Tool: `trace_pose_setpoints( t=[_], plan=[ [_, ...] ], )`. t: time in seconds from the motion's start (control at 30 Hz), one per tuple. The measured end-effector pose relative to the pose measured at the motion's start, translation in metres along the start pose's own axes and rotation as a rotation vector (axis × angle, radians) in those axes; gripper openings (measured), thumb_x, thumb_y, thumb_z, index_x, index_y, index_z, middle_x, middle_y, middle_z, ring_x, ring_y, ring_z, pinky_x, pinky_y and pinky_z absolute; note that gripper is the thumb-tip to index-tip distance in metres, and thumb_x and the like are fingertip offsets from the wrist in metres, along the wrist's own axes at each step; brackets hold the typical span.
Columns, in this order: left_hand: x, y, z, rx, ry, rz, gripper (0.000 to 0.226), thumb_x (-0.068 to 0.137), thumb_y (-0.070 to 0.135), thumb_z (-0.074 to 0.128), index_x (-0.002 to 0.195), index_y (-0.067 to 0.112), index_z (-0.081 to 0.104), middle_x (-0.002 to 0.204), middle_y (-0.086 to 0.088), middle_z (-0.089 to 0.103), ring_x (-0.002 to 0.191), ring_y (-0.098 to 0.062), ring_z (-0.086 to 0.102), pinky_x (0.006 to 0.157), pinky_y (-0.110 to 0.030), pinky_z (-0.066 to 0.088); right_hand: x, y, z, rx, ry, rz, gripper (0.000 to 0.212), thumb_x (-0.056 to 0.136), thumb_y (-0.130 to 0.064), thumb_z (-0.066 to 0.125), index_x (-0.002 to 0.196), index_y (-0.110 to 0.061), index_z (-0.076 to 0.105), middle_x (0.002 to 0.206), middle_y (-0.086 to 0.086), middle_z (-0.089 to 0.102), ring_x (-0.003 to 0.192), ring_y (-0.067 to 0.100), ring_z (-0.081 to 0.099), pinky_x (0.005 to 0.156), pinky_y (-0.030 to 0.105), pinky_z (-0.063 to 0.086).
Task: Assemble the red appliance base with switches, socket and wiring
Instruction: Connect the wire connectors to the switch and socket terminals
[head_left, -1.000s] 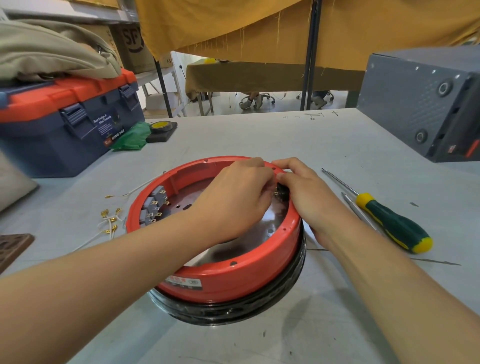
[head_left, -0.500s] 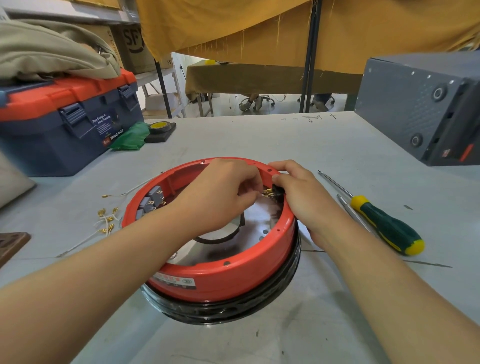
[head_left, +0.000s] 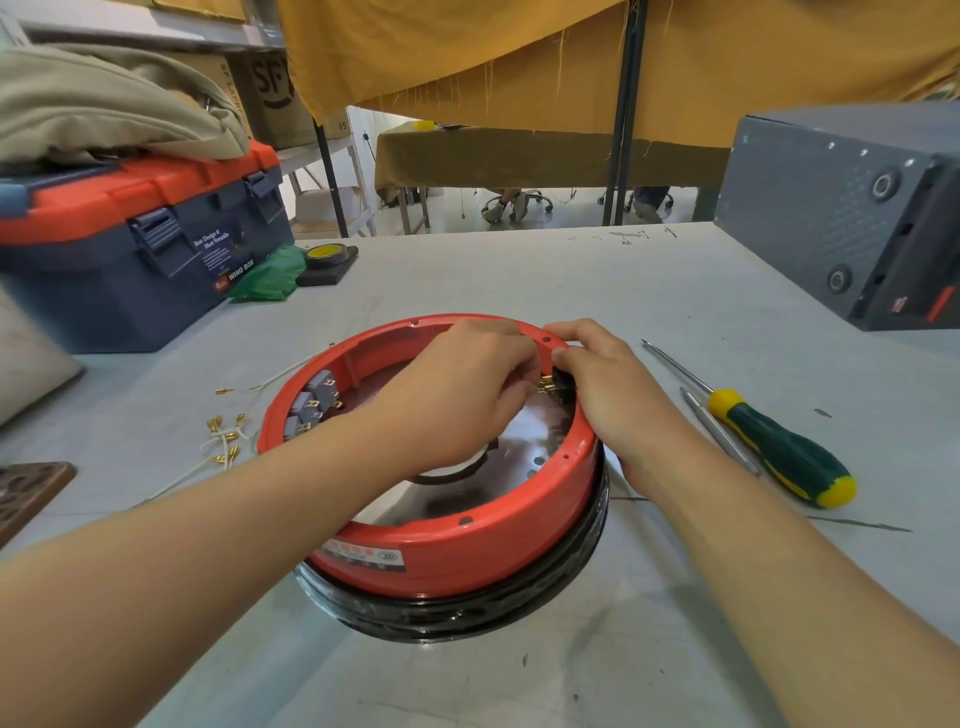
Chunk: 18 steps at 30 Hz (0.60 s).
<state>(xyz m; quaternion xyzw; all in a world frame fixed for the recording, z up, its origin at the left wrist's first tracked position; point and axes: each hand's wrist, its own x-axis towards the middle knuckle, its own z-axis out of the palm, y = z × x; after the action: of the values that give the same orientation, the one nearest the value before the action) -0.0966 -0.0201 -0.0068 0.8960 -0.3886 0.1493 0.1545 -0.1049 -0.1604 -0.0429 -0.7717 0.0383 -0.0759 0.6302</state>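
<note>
The round red appliance base (head_left: 457, 551) lies upside down on the grey table, on a black ring. Three grey switches (head_left: 314, 402) sit in its left inner wall. A black socket (head_left: 561, 387) with brass terminals sits in the right inner wall. My left hand (head_left: 462, 395) reaches inside the base, its curled fingertips at the brass terminals. My right hand (head_left: 613, 389) grips the red rim over the socket, thumb inside. White wires with brass connectors (head_left: 223, 436) lie loose on the table left of the base.
A green-and-yellow screwdriver (head_left: 774, 447) and a thin metal tool (head_left: 719, 431) lie to the right. A blue-and-orange toolbox (head_left: 130, 249) stands at the back left beside green cloth and a tape roll (head_left: 322, 254). A grey metal box (head_left: 852, 208) stands at the back right.
My left hand has drawn back a little from the rim, uncovering the socket's brass terminals. My right hand stays on the rim at the socket.
</note>
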Motion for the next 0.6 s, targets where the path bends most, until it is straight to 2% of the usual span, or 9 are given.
trace_pose_setpoints(
  t=[0.27,0.33,0.4,0.5,0.6],
  plan=[
    [0.001,-0.003,-0.004,-0.111,-0.004,-0.08,0.009,0.081,0.006,0.062,0.083,0.012,0.068,0.082,-0.001,0.066,0.074,-0.013,0.056,0.071,-0.025,0.043,-0.001,-0.005,-0.005,-0.029,-0.033,0.002,0.018,0.09,-0.02,0.051,0.102,-0.029,0.062,0.1,-0.002,0.069,0.096,0.021,0.064,0.09,0.042,0.05],
    [0.001,-0.004,-0.007,-0.168,-0.012,-0.107,0.009,0.081,0.008,0.064,0.085,0.015,0.068,0.081,0.002,0.067,0.071,-0.007,0.057,0.068,-0.019,0.045,-0.001,-0.006,-0.007,-0.038,-0.037,0.003,0.019,0.09,-0.018,0.052,0.101,-0.028,0.063,0.1,-0.002,0.069,0.089,0.02,0.064,0.074,0.036,0.05],
    [0.0,-0.005,-0.012,-0.198,-0.029,-0.125,0.009,0.081,0.013,0.067,0.09,0.016,0.068,0.079,0.004,0.068,0.071,-0.004,0.058,0.067,-0.017,0.046,-0.002,-0.008,-0.008,-0.05,-0.037,0.006,0.021,0.089,-0.016,0.051,0.102,-0.028,0.063,0.099,-0.003,0.069,0.075,0.015,0.06,0.059,0.027,0.04],
    [-0.006,-0.015,-0.024,-0.202,-0.028,-0.18,0.01,0.082,0.02,0.068,0.091,0.019,0.068,0.083,0.007,0.069,0.074,-0.002,0.06,0.072,-0.019,0.047,-0.002,-0.009,-0.011,-0.066,-0.025,0.015,0.023,0.089,-0.015,0.051,0.104,-0.028,0.062,0.096,-0.005,0.067,0.065,0.012,0.056,0.052,0.023,0.036],
    [-0.021,-0.034,-0.037,-0.253,0.105,-0.304,0.008,0.084,0.019,0.067,0.09,0.023,0.068,0.085,0.011,0.069,0.078,-0.001,0.062,0.075,-0.017,0.049,-0.002,-0.011,-0.015,-0.081,-0.01,0.032,0.025,0.087,-0.015,0.052,0.106,-0.029,0.061,0.095,-0.007,0.065,0.061,0.011,0.055,0.047,0.02,0.036]
  ],
)
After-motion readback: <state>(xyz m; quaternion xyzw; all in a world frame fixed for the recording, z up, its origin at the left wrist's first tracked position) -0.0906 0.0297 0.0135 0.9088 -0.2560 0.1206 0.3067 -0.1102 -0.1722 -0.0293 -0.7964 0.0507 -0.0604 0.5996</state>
